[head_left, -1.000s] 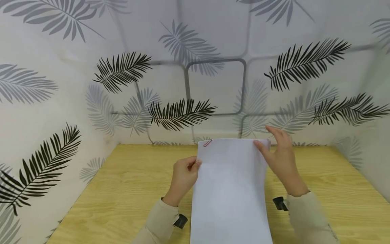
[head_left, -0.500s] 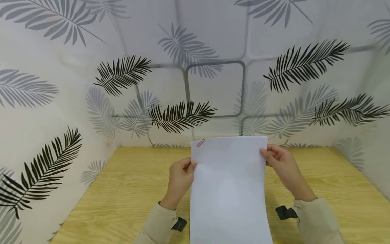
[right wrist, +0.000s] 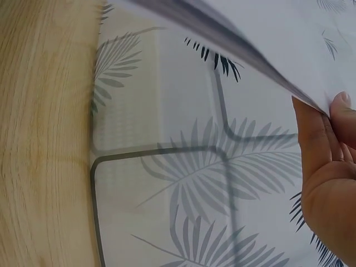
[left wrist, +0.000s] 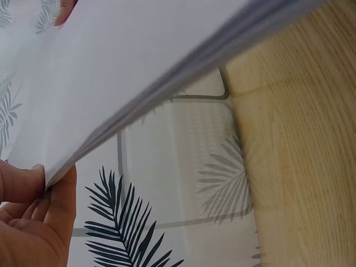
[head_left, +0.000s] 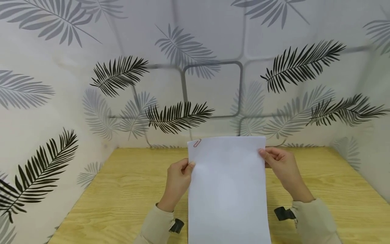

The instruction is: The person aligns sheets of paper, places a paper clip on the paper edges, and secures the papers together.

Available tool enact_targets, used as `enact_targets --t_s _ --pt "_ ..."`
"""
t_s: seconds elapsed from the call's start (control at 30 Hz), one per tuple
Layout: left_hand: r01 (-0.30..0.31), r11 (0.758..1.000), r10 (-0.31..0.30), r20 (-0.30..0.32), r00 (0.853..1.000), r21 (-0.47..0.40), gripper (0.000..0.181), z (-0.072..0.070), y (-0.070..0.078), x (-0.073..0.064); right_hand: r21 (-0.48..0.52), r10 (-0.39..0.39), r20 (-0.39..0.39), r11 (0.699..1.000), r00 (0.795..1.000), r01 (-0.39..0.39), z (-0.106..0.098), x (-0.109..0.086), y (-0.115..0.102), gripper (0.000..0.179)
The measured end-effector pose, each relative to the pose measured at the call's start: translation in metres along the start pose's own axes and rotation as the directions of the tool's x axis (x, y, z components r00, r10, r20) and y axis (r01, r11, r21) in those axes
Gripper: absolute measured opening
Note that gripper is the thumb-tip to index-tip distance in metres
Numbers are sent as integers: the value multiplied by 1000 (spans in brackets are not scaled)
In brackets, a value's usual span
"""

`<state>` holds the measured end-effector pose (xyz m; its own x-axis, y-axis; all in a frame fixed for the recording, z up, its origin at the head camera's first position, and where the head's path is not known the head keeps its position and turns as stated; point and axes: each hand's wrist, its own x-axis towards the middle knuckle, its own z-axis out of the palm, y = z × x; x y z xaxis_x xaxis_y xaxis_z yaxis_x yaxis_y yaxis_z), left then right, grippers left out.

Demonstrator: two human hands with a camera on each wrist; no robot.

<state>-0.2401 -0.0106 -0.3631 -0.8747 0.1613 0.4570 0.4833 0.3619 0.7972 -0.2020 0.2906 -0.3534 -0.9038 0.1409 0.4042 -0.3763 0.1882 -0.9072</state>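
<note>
A stack of white paper sheets (head_left: 226, 189) is held up between both hands in the head view, blank on the side facing me. At its top left corner sits a red paper clip (head_left: 197, 143). My left hand (head_left: 178, 181) pinches the left edge a little below the clip, thumb in front and fingers behind. The right hand (head_left: 283, 169) grips the right edge near the top corner in the same way. Both wrist views show the sheets' layered edge, pinched by the left thumb and fingers (left wrist: 39, 206) and by the right thumb and fingers (right wrist: 328, 139).
Below lies a wood-grain table (head_left: 128, 189). Behind it and to the sides rise pale walls (head_left: 213, 88) printed with black and grey leaves. A black strap piece (head_left: 284, 214) juts out at the right sleeve, another strap piece (head_left: 176, 226) at the left.
The right hand, its fingers spread at the top right corner a second ago, has moved down and now grips the right edge. Paper and left hand have shifted slightly left in view.
</note>
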Motion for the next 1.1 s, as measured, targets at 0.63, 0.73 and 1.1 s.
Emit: enact_targets --t_s 0.63,0.73,1.1 --pt "0 999 -4 -92 996 -40 19 -3 -2 0 -68 74 69 995 995 -70 11 -3 2 37" --pt "10 996 -20 -115 993 -87 16 -5 0 2 -89 110 181 991 977 -95 6 -3 -1 36" --pt "49 994 -65 -168 984 -96 10 -16 -1 5 -83 147 305 988 941 -128 1 -3 0 28"
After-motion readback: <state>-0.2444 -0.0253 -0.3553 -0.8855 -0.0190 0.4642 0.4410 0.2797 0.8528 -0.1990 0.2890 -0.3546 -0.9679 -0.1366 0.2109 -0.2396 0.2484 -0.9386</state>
